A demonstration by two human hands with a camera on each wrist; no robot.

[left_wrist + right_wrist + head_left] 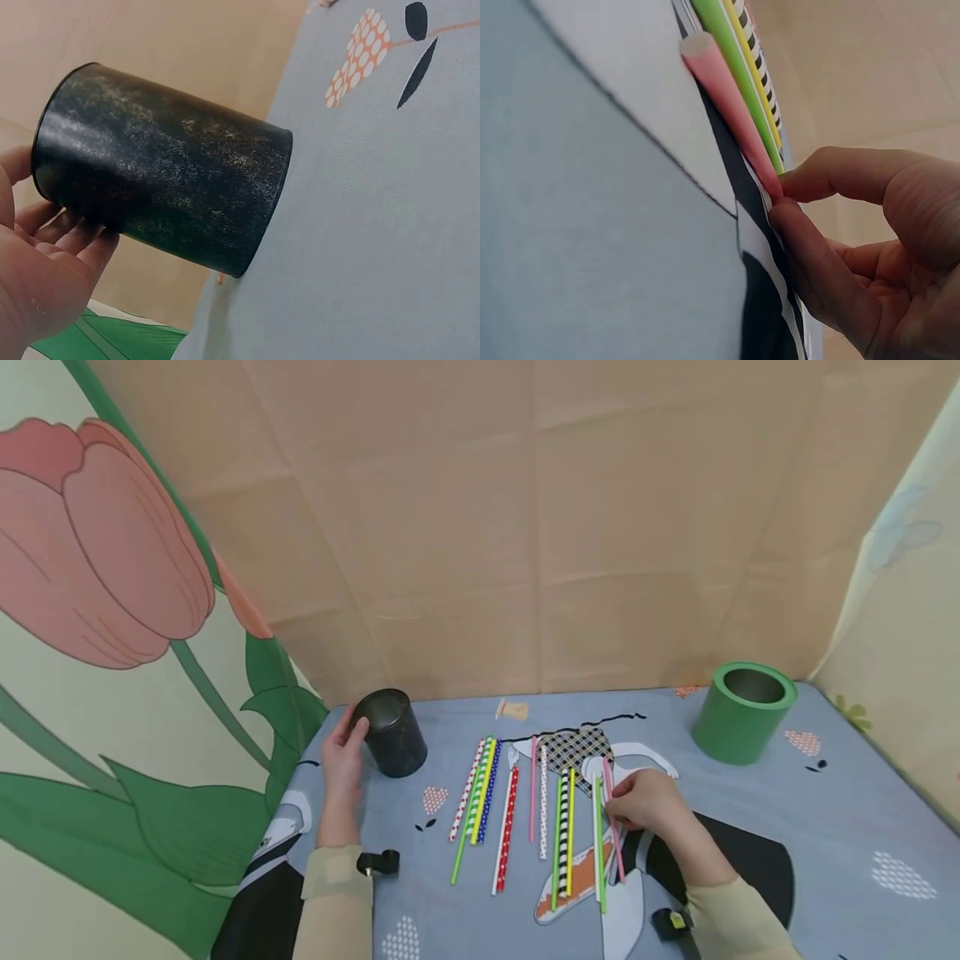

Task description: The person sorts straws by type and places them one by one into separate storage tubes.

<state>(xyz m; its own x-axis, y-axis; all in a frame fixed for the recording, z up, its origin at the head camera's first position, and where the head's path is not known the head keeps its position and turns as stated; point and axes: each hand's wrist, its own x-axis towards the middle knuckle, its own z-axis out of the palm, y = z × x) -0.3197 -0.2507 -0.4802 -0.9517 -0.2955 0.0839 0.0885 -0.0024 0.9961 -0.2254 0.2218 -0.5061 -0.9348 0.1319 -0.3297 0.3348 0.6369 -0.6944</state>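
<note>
Barely started, by the look of it. Left hand [343, 758] wrapped loosely around the side of the dark cup [390, 732], fingers curled against its wall, cup upright on the surface [825, 827] and nothing poking out of its top in the head view. Inside not visible from the left wrist view, so can't swear it's empty.

Right hand [647, 802] pinching a pink straw [731, 112] between thumb and forefinger, straw low against the cloth, not clearly lifted yet. Right next to those fingertips: a green straw [735, 71], a yellow one and a black-and-white striped one, packed tight together.

Off toward the left hand from there, the rest of the straws [510, 802] laid out in rough rows across the surface: red dotted, blue dotted, plain pink, white dotted, lime, yellow. Looks like a dozen-plus, all flat, none in any cup.

Green cup [742, 710] sitting well away beyond the right hand, far corner, also with nothing sticking out.

So: sorting or loading, whichever it is, essentially all left to do. One straw in the fingers, everything else untouched on the cloth, both cups apparently waiting.
</note>
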